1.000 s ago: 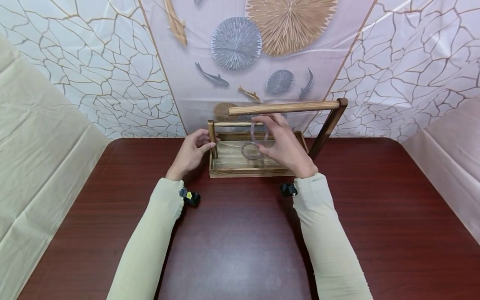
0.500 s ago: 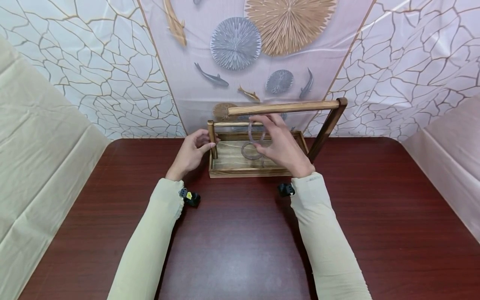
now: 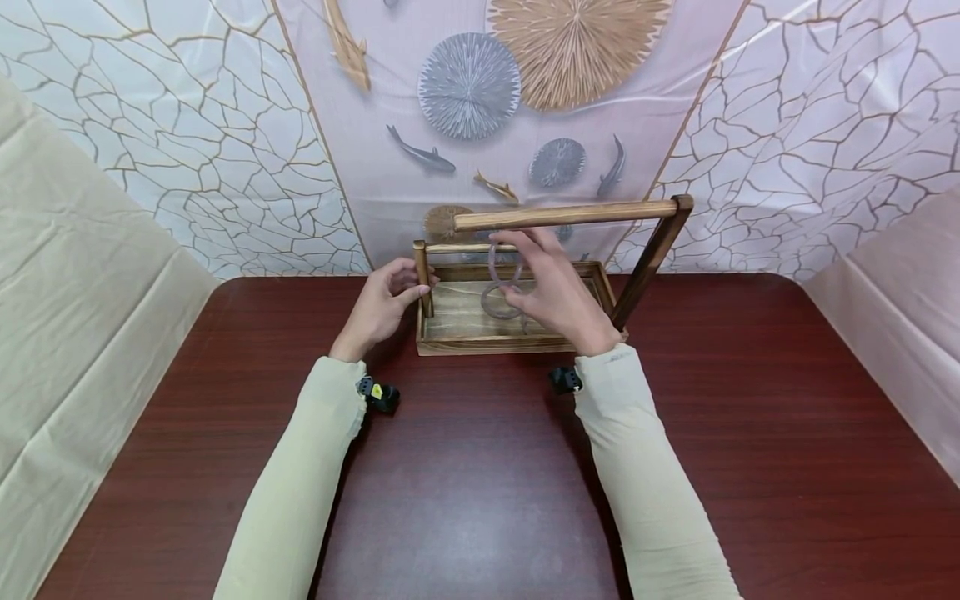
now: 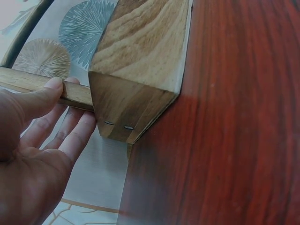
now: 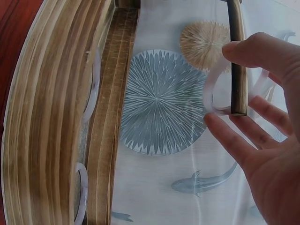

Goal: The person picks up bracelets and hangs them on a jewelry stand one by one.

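Observation:
A wooden bracelet stand (image 3: 480,346) has a tray base and two raised bars, each on its own post. My left hand (image 3: 378,308) pinches the left post (image 4: 75,96) between thumb and fingers. My right hand (image 3: 558,292) holds a translucent pale bangle (image 3: 493,265) upright by its edge, beneath the upper bar (image 3: 562,216). In the right wrist view, the lower bar (image 5: 239,89) crosses the held bangle near its free end; I cannot tell if it passes through. Another clear bangle (image 3: 491,308) lies in the tray. Two ring edges show there in the right wrist view.
The stand rests on a dark red-brown table (image 3: 465,467), close to its back edge. Behind it hangs a patterned backdrop (image 3: 555,100) with fish and round leaves. The tall right post (image 3: 652,262) leans up beside my right hand.
My right hand has drifted slightly left along with the bangle, sliding over the bangle in the tray. My left hand stays on the post.

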Available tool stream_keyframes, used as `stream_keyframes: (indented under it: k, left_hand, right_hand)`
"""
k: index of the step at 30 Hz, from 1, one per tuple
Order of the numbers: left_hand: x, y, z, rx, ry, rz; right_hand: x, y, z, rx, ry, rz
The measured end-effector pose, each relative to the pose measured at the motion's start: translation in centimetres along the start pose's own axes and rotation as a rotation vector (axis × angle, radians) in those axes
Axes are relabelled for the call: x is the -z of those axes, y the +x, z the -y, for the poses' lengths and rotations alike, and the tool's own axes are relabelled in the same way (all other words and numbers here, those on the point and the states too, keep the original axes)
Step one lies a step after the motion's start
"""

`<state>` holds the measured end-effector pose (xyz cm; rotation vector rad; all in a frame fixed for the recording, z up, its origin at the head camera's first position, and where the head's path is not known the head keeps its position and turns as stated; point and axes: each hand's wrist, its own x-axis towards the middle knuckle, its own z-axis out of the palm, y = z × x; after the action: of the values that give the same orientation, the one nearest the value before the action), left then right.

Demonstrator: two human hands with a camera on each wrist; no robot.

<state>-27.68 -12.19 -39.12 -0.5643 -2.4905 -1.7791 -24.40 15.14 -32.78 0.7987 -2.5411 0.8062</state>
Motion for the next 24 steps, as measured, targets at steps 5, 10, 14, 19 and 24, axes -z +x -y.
stream_keyframes:
  k: [5,10,14,19,24]
  left_hand:
    - [0.10,-0.05,-0.01,-0.005,0.010,-0.003]
    - [0.09,-0.22,-0.04,-0.001,0.022,0.004]
    - [0.07,-0.22,-0.01,-0.008,0.015,0.003]
    - [-0.01,-0.11,0.01,-0.001,0.012,-0.002]
    - [0.00,-0.04,0.01,0.005,-0.005,-0.002]
  right_hand:
    - [-0.08,0.18,0.30,-0.004,0.012,-0.003]
    - [-0.24,0.31,0.44,-0.009,0.008,0.007]
    - [-0.46,0.44,0.53,0.000,0.010,0.011]
    - [-0.60,0.60,0.71,0.005,0.006,0.018]
    - [-0.73,0.72,0.89,0.003,0.003,0.021]
